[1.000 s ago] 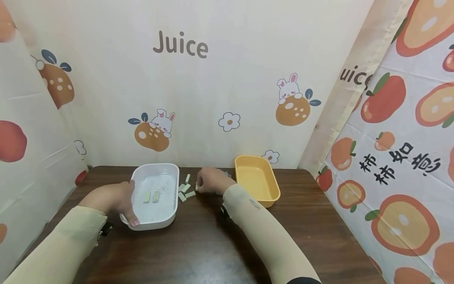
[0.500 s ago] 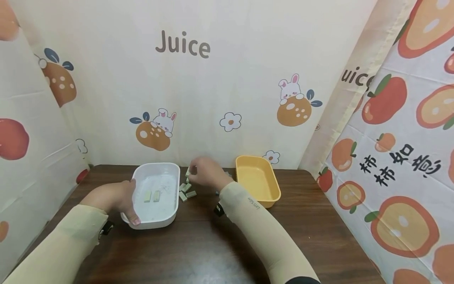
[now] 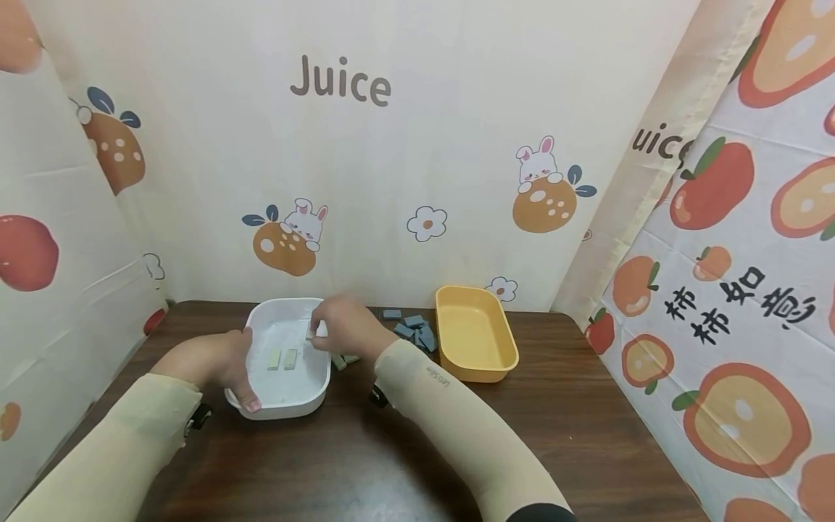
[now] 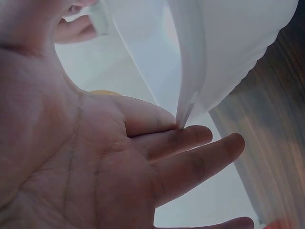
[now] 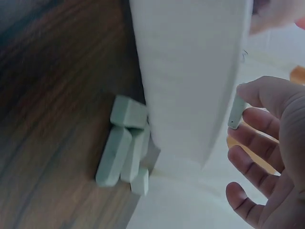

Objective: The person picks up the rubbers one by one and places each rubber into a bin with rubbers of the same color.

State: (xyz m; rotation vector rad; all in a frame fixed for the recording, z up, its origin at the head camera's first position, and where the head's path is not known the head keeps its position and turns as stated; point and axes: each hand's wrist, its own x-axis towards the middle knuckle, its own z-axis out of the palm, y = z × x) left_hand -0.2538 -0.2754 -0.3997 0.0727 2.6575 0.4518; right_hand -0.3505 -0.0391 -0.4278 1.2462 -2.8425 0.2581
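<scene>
My left hand (image 3: 228, 366) holds the white basin (image 3: 287, 412) at its left side, thumb over the front-left corner. In the left wrist view its index finger meets the basin's rim (image 4: 193, 52), and the other fingers extend outward. Two pale green blocks (image 3: 275, 359) lie side by side inside the basin. Over the right rim, my right hand (image 3: 346, 326) pinches another pale green block (image 5: 237, 110) between thumb and index finger, its remaining fingers loosely bent. Several more green blocks (image 5: 114, 155) lie on the table against the basin's right wall, partly hidden in the head view.
A yellow basin (image 3: 476, 373) stands at the back right of the brown table (image 3: 587, 435). Several blue-grey blocks (image 3: 417, 333) are heaped beside its left wall. A printed curtain (image 3: 424, 145) rises behind the table's back edge.
My right hand has moved left from the table, taken hold of a green block behind the pile and brought it over the basin's right rim. The blue-grey heap is uncovered. The left hand stays put.
</scene>
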